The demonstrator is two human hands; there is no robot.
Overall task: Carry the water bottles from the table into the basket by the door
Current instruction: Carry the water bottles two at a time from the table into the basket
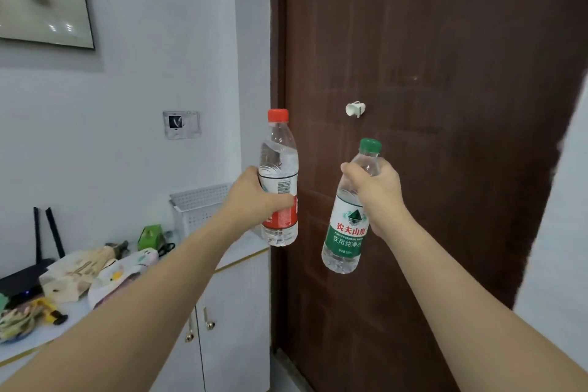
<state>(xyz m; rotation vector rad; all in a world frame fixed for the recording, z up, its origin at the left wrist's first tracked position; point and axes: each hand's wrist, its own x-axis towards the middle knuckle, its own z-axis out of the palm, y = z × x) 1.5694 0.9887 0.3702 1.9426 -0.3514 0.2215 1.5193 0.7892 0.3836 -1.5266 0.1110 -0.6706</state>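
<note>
My left hand (254,197) grips a clear water bottle with a red cap and red label (279,165) around its middle, held upright in the air. My right hand (377,194) holds a second clear bottle with a green cap and green label (345,239) by its neck and shoulder, tilted slightly, its base hanging lower. Both bottles are raised in front of the brown door (429,105). A white perforated basket (199,207) stands on the cabinet top beside the door, just behind and left of my left hand, partly hidden by my wrist.
The white cabinet (235,312) with two doors runs along the left wall. On its top lie a black router (28,274), a folded umbrella, bags, a small green box (151,235) and other clutter. A white hook (354,109) sticks out of the door.
</note>
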